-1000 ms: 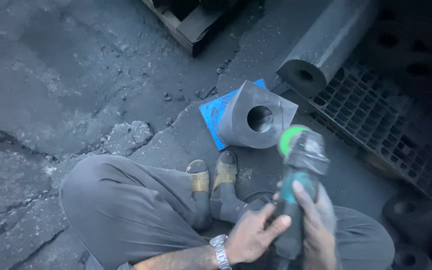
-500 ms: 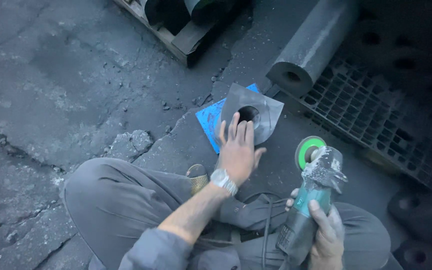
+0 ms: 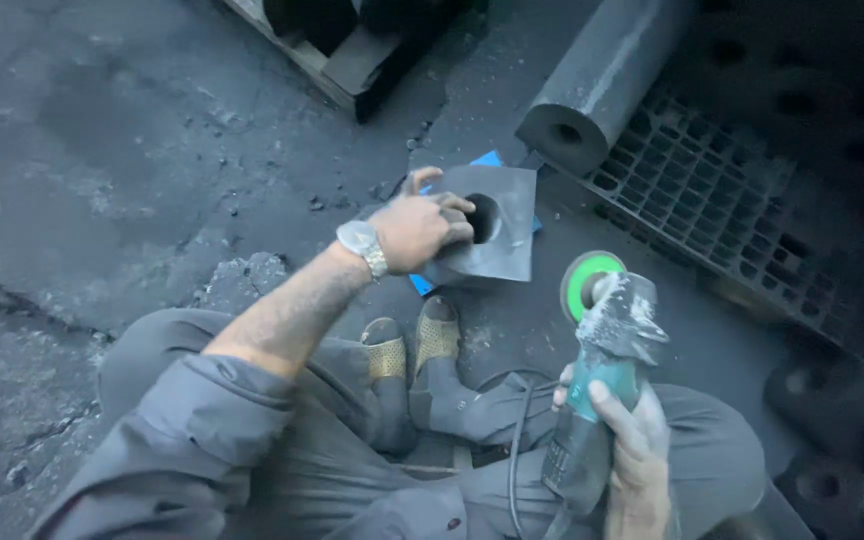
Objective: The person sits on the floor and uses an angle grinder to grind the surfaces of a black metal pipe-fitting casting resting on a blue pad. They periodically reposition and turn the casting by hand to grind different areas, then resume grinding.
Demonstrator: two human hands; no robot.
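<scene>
The left hand (image 3: 414, 228) lies on a square grey metal block (image 3: 492, 240) with a round bore through its face; the fingers curl over the block's near edge and into the hole, gripping it. The block is matt, smooth-sided and dusty, and rests on a blue sheet (image 3: 482, 162) that peeks out at its 12 o'clock and 7 o'clock corners. A metal wristwatch (image 3: 362, 243) sits on that wrist, above a rolled grey sleeve.

The right hand (image 3: 632, 440) is well apart from the left, at about 5 o'clock from the block, closed round the teal body of an angle grinder (image 3: 602, 380). Its head is caked in pale grey dust and carries a green disc (image 3: 589, 282) facing up toward the block (the disc is near the block, not touching it). A black cord (image 3: 517, 440) loops from the tool across the lap.

The person sits cross-legged in grey trousers, two woven yellowish sandals (image 3: 412, 345) just at 6 o'clock of the block. At 1 o'clock lies a long dark cylinder (image 3: 607, 85) with a hollow end, resting on a black plastic grid pallet (image 3: 712, 190). A wooden pallet (image 3: 342, 60) stands at 11 o'clock. The concrete floor (image 3: 122, 170) is cracked, rough and sooty. More round dark pieces (image 3: 832, 440) lie at 4 o'clock.
</scene>
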